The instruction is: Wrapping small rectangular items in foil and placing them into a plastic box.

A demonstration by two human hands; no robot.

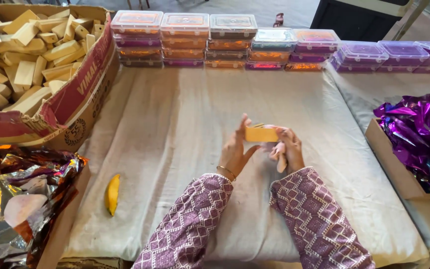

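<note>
Both my hands are raised over the middle of the cloth-covered table [175, 124], holding a small yellow-orange block [261, 134] between them. My left hand [236, 152] grips its left end with thumb and fingers. My right hand [288, 147] holds the right end, and a pale pink piece [277, 153] hangs beneath its palm. Both arms wear purple patterned sleeves, and a thin bangle sits on my left wrist.
A cardboard box [70, 107] of wooden blocks stands at the far left. Stacked lidded plastic containers [225, 42] line the back edge. Purple foil [421, 132] fills a box at right, orange-silver foil [21, 189] lies at left. A yellow piece [112, 193] rests on the cloth.
</note>
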